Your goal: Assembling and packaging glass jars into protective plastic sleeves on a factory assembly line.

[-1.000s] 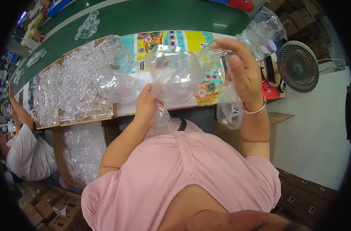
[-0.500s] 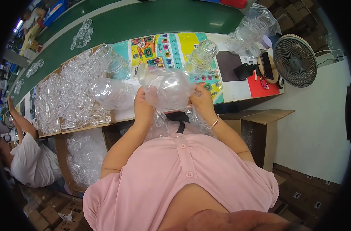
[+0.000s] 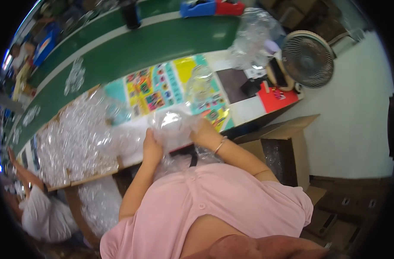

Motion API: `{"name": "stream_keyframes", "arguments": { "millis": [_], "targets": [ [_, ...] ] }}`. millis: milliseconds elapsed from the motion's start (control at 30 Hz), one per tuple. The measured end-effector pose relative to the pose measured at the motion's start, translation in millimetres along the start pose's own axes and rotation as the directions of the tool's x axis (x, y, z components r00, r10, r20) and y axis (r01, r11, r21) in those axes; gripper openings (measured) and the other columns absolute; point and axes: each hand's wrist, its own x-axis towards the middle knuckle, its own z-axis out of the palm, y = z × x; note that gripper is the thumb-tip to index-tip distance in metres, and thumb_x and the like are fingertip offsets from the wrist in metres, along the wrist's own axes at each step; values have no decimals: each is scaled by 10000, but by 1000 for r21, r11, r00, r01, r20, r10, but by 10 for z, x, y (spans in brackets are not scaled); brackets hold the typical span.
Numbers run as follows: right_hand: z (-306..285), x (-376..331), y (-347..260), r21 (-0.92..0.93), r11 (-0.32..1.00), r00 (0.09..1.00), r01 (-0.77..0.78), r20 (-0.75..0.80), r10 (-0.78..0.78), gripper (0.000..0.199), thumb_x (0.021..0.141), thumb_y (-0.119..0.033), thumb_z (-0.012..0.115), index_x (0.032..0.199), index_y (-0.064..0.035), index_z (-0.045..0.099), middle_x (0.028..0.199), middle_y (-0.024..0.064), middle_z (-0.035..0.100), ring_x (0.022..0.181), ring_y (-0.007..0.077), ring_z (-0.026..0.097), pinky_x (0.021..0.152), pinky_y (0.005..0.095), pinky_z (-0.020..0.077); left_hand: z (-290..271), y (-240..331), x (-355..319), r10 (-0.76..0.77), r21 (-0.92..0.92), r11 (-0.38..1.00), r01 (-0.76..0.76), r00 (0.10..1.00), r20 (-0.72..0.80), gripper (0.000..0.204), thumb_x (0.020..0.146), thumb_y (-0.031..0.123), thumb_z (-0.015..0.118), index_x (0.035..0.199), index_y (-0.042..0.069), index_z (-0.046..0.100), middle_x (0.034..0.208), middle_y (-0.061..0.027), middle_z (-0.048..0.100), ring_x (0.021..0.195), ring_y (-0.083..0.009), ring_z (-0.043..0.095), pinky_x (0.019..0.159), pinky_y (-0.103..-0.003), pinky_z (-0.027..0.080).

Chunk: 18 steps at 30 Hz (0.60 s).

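Note:
In front of my chest, both hands hold a clear plastic bag (image 3: 173, 123) with a rounded, see-through shape in it; blur hides what that shape is. My left hand (image 3: 153, 149) is closed on the bag's left edge, thumb up. On the opposite edge, my right hand (image 3: 206, 134) pinches the film. Loose film hangs below, over my lap. A clear plastic jar-like piece (image 3: 200, 84) stands on the printed sheet beyond my right hand. Left of my left hand lies another clear rounded piece (image 3: 127, 139), and a third clear piece (image 3: 118, 112) is behind it.
A shallow carton (image 3: 82, 177) full of small clear parts sits at left, above a box of plastic film (image 3: 99, 203). A fan (image 3: 308, 59), a black bottle (image 3: 251, 87) and wrapped clear pieces (image 3: 251, 45) stand right. Behind runs a green belt (image 3: 162, 41). A co-worker's arm (image 3: 26, 172) shows left.
The whole view has shifted and tilted. My hands still grip the bag; the right hand has come round its edge, and the film between the hands looks lower and flatter.

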Motion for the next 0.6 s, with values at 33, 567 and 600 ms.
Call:
{"name": "stream_keyframes", "arguments": {
  "millis": [33,567,600],
  "targets": [
    [-58,0,-38,-29,999,999,-16,-29,15,230,667,-48,544,895,-21,531,820,194,571,785,374,566,699,462,440,-9,-53,-44,-100,266,962,60,985,140,298,795,121,530,1061,-13,513,890,-272,595,812,-409,596,715,-442,481],
    [-1353,144,-907,127,927,921,352,-225,-319,556,701,-329,720,1160,-70,542,1068,122,585,871,288,615,736,357,506,-92,183,-118,107,410,895,-176,977,185,193,777,164,607,917,32,614,631,-133,589,574,-286,603,518,-379,463],
    [-1640,137,-861,141,911,883,388,-343,-322,551,684,-323,717,1141,-62,558,1035,132,596,865,290,615,760,356,502,-130,260,-116,79,263,959,-105,991,109,195,786,159,619,940,40,607,618,-119,575,550,-259,586,508,-361,449]
  ]
}}
